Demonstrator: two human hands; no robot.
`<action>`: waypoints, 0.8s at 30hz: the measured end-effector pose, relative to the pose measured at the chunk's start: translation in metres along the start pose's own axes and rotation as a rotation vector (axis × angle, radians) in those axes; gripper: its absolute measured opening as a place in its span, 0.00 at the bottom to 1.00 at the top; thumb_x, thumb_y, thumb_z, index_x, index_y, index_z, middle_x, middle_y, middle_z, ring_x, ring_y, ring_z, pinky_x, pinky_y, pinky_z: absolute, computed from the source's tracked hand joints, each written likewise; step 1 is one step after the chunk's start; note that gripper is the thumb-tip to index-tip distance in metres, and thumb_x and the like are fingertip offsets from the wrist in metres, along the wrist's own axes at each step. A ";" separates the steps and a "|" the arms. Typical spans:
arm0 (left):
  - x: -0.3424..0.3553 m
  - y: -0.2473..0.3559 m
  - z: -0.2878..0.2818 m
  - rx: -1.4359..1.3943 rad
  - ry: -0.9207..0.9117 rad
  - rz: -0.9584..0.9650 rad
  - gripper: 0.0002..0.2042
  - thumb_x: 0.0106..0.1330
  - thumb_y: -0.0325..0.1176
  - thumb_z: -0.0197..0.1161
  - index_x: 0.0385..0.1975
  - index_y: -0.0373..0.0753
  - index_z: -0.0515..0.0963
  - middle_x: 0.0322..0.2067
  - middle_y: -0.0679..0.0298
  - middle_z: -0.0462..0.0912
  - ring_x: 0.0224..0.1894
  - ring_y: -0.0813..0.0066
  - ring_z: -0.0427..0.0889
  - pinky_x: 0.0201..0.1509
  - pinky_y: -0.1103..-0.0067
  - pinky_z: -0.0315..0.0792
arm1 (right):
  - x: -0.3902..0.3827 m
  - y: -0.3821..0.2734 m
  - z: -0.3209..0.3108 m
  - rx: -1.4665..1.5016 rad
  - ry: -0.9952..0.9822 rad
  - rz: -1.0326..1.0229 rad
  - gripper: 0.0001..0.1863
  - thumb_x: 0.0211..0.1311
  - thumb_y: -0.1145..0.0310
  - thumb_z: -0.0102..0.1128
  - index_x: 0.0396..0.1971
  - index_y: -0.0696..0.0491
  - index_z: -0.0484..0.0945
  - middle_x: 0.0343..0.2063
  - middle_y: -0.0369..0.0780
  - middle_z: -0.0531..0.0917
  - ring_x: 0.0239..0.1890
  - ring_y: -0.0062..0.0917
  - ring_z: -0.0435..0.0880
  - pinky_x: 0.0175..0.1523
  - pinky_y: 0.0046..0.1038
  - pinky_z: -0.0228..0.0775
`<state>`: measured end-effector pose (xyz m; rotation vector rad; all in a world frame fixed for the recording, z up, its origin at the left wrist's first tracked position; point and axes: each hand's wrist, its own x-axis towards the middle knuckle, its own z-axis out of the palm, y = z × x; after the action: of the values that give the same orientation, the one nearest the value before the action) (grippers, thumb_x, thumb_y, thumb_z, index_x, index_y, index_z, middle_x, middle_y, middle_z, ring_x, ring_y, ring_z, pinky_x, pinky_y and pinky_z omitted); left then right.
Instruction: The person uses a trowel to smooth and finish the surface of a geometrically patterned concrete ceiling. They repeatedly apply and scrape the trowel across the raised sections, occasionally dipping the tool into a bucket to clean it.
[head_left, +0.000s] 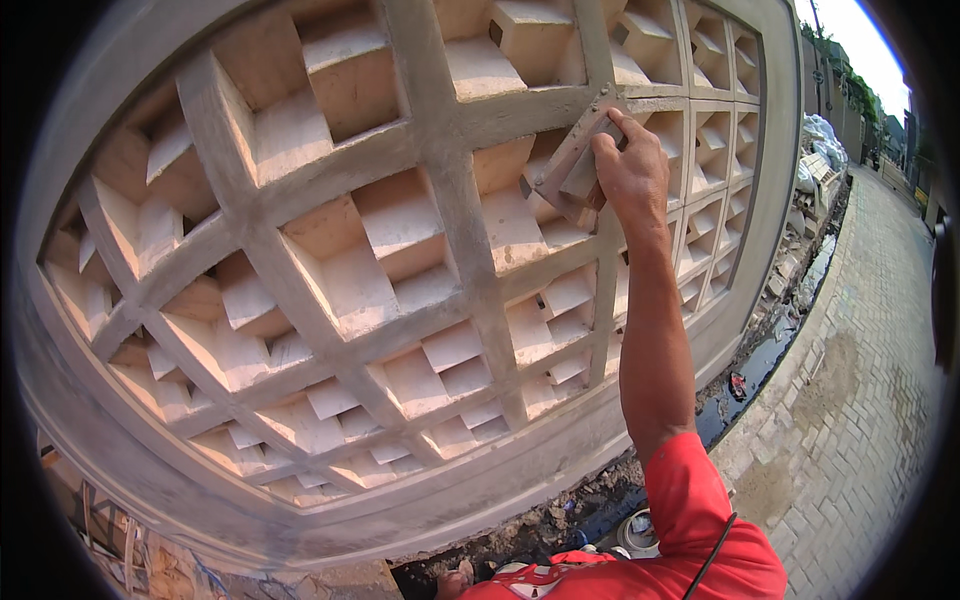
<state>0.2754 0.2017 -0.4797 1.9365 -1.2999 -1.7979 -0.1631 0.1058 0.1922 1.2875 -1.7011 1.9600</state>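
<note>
My right hand (636,175) reaches up to the wall, fingers and thumb wrapped round the handle of a plastering trowel (572,160). The trowel has a flat, rectangular, worn metal blade with rivets, and it is held tilted against a grey rib of the lattice wall (465,150). That wall is a grid of grey cement ribs round pale, recessed square openings with angled blocks inside. At the lower edge, beside my red shirt, a small skin-toned shape (455,580) may be my left hand; its fingers cannot be made out.
A smooth cement frame (775,150) borders the lattice. Along its foot runs a narrow ditch (750,375) with dark water and rubble. A round pale bucket (638,532) stands near my right side. Rubble and white sacks (820,140) lie beside the paved lane (860,330).
</note>
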 end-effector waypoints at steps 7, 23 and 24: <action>-0.001 -0.008 -0.008 -0.008 0.027 -0.005 0.12 0.46 0.44 0.67 0.26 0.44 0.80 0.21 0.66 0.75 0.25 0.70 0.78 0.29 0.72 0.73 | -0.054 -0.043 0.038 -0.136 -0.203 -0.171 0.26 0.47 0.64 0.52 0.49 0.57 0.74 0.35 0.52 0.80 0.38 0.39 0.81 0.50 0.31 0.69; -0.015 -0.025 -0.004 0.000 0.015 0.017 0.12 0.45 0.44 0.67 0.25 0.44 0.80 0.21 0.66 0.75 0.25 0.70 0.78 0.30 0.71 0.73 | -0.020 -0.017 -0.004 -0.080 -0.023 -0.102 0.23 0.49 0.67 0.50 0.48 0.56 0.75 0.35 0.50 0.81 0.36 0.36 0.83 0.47 0.29 0.71; -0.015 -0.027 -0.002 0.000 0.006 0.019 0.12 0.45 0.44 0.67 0.25 0.44 0.80 0.21 0.66 0.75 0.25 0.69 0.78 0.30 0.71 0.73 | -0.002 -0.002 -0.013 -0.065 0.001 -0.039 0.25 0.49 0.65 0.50 0.49 0.58 0.74 0.36 0.51 0.80 0.40 0.40 0.80 0.51 0.33 0.69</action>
<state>0.2912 0.2275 -0.4866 1.9213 -1.3120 -1.7812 -0.1662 0.1184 0.1932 1.2870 -1.7117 1.8672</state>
